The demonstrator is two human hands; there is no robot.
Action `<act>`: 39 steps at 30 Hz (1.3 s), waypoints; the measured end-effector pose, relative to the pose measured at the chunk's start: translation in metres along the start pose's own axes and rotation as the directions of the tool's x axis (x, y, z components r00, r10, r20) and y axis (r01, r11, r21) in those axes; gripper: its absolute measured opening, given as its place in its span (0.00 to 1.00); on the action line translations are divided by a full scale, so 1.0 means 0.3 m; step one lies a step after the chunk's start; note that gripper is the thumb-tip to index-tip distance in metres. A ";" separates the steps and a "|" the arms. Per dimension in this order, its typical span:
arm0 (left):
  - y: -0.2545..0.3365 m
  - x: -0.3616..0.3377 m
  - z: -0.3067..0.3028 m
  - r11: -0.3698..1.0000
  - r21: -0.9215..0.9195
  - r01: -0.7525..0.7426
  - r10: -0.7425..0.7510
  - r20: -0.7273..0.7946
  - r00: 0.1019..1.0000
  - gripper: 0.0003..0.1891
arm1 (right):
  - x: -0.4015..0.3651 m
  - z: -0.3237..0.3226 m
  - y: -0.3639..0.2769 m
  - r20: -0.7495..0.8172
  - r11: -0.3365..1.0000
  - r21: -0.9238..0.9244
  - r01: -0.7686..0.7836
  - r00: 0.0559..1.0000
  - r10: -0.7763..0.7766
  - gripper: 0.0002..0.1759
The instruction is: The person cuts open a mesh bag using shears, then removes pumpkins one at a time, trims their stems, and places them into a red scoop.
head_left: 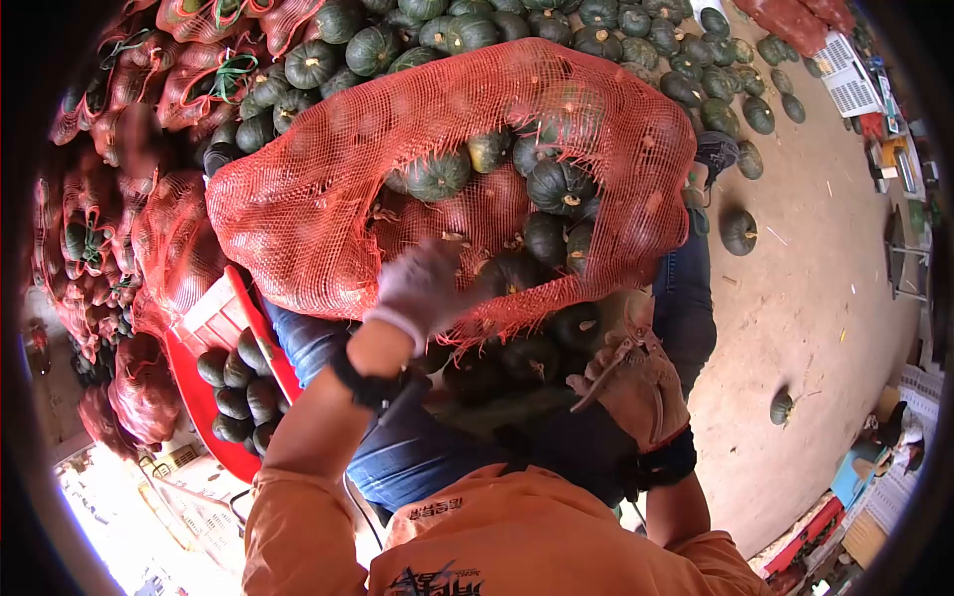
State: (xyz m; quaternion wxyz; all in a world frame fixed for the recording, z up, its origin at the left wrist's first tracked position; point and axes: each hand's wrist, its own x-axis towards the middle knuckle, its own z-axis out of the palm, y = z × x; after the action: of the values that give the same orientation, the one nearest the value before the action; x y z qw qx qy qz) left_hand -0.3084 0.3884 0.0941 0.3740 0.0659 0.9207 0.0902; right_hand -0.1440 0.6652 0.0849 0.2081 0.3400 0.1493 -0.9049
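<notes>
A large red mesh sack (298, 233) lies across my lap, torn open in the middle, with dark green squashes (561, 186) showing through the hole. My left hand (422, 288), in a pale glove, is at the lower left edge of the hole; it is blurred, and its fingers cannot be made out. Below the sack on the right, my gloved right hand (641, 387) holds a pair of pruning shears (646, 343). More squashes lie in shadow between my legs, under the sack's torn lower edge.
A red tub (179, 363) with squashes stands by my left leg. Filled mesh sacks (184, 238) are stacked at the left, and loose squashes (472, 32) are heaped behind. Single squashes (737, 230) lie on the floor at the right. White crates (850, 74) stand at the far right.
</notes>
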 end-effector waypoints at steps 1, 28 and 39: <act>-0.071 0.108 0.048 0.999 -0.008 0.040 -0.040 -0.441 0.897 0.50 | 0.003 -0.001 -0.005 -0.015 1.000 -0.001 -0.002 1.000 0.002 0.25; -0.028 0.630 0.223 0.176 -0.942 -0.286 -0.684 -0.326 0.653 0.67 | 0.026 -0.063 0.010 0.127 0.993 -0.115 0.021 0.992 -0.006 0.33; -0.090 -0.217 0.346 -0.827 -0.495 0.266 0.469 -0.347 0.813 0.46 | -0.009 -0.037 0.055 0.222 0.949 -0.261 0.174 0.968 -0.117 0.23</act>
State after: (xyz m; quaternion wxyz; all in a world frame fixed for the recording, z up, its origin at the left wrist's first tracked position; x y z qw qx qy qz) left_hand -0.1909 0.3620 0.0594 0.3037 -0.0997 0.0268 0.9472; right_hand -0.1283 0.6562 0.0765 0.2005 0.2007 0.2780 -0.9177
